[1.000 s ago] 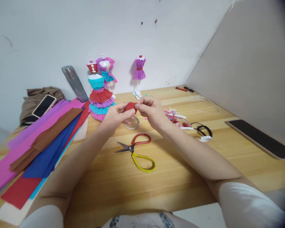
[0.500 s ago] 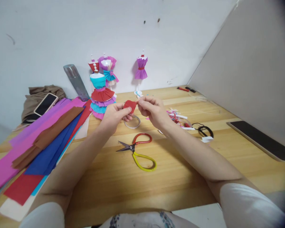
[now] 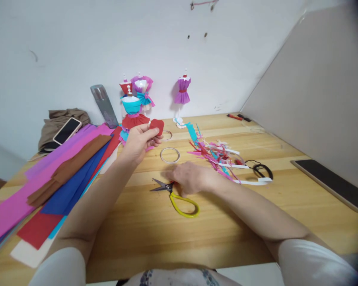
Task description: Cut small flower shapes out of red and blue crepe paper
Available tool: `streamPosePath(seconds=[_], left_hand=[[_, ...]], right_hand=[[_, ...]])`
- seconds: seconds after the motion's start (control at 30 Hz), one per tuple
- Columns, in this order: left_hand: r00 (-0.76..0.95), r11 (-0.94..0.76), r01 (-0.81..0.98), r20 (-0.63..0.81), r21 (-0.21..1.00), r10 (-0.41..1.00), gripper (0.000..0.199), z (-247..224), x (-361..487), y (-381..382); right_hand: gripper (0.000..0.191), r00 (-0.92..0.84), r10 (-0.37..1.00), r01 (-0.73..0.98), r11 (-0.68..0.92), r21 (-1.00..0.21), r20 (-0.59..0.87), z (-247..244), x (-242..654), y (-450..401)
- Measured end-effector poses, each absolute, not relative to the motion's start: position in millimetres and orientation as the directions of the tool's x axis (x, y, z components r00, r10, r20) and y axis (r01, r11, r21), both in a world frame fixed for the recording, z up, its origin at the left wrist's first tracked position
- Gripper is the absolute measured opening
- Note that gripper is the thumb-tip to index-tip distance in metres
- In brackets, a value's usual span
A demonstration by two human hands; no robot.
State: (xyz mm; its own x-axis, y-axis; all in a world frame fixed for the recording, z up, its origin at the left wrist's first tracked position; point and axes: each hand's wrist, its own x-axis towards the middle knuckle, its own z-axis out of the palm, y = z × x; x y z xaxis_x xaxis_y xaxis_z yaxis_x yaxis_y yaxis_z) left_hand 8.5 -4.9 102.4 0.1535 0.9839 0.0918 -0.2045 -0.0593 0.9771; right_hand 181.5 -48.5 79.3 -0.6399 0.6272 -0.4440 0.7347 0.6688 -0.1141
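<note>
In the head view my left hand (image 3: 141, 140) pinches a small red piece of crepe paper (image 3: 156, 126) between thumb and fingers, raised over the table. My right hand (image 3: 191, 177), smeared by motion, is down at the scissors (image 3: 169, 187). It covers their red handle, and its fingers cannot be made out clearly. The scissors lie with blades parted and pointing left, the yellow handle toward me. Just beyond them lies a silver ring (image 3: 170, 162), apparently a tape roll or bangle.
Strips of coloured crepe paper (image 3: 68, 163) cover the left side. Small dress forms in paper dresses (image 3: 131, 106) stand at the back, another dressed form (image 3: 183, 91) to their right. Paper scraps (image 3: 216, 153) and a black cord loop (image 3: 264, 171) lie right; a dark tablet-like slab (image 3: 331, 184) lies farther right.
My right hand has left the red paper and come down toward me onto the scissors' red handle. My left hand keeps the paper. The view has shifted slightly, and more scraps show.
</note>
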Motion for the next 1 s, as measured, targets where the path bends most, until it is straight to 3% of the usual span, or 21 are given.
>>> streamPosePath(seconds=[0.17, 0.23, 0.43, 0.67, 0.77, 0.83, 1.0], left_hand=[[0.168, -0.010, -0.217, 0.047, 0.976, 0.985, 0.021, 99, 8, -3], [0.165, -0.007, -0.224, 0.045, 0.974, 0.985, 0.022, 97, 7, -2], [0.128, -0.020, -0.228, 0.051, 0.973, 0.991, 0.021, 94, 6, 2], [0.073, -0.069, -0.206, 0.085, 0.976, 0.994, 0.018, 98, 4, 2], [0.050, -0.108, -0.175, 0.118, 0.979, 0.992, 0.016, 100, 4, 1], [0.041, -0.137, -0.153, 0.145, 0.979, 0.989, 0.017, 100, 4, 1], [0.011, -0.197, -0.130, 0.201, 0.972, 0.980, 0.021, 107, -3, 1]], right_hand=[[0.077, -0.655, 0.637, 0.729, 0.674, -0.117, -0.407, 73, 175, -53], [0.083, -0.672, 0.613, 0.709, 0.694, -0.123, -0.416, 73, 173, -54], [0.062, -0.715, 0.567, 0.666, 0.731, -0.150, -0.409, 76, 168, -66], [0.053, -0.746, 0.567, 0.624, 0.778, -0.070, -0.350, 57, 159, -75], [0.048, -0.715, 0.648, 0.678, 0.734, -0.035, -0.264, 44, 154, -69], [0.041, -0.742, 0.639, 0.665, 0.738, -0.110, -0.200, 41, 155, -59], [0.029, -0.833, 0.530, 0.530, 0.687, -0.497, -0.156, 48, 185, -23]])
